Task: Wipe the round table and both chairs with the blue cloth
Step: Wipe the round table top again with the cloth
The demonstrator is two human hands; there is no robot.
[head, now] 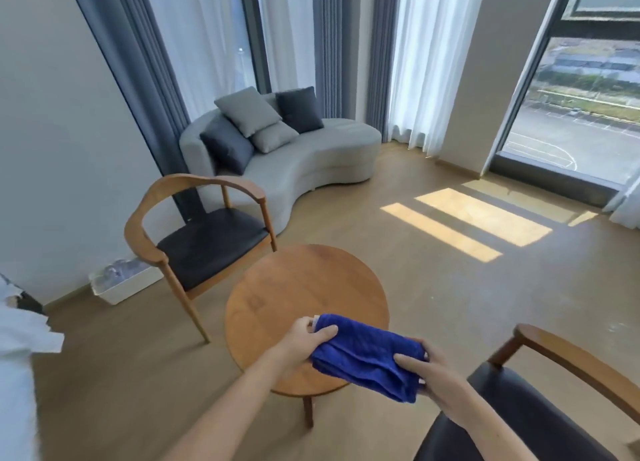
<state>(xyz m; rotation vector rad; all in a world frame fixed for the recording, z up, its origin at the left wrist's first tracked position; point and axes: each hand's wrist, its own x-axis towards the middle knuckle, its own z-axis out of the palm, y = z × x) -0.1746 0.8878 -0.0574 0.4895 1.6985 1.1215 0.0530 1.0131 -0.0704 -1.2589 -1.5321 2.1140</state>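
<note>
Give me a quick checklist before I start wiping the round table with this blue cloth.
1. Cloth in hand: ok. The left hand and right hand each grip an end of the blue cloth.
2. Cloth folded into a pad: ok, it looks folded in layers.
3. Cloth over the round table: ok, above its near edge; contact with the top cannot be told.
4. Tabletop free of things: ok, nothing stands on the visible wood.
5. Cloth damp or dry: cannot tell.
6. Both chairs within view: ok. The far chair stands beyond the table on the left, the near chair on the right.
</note>
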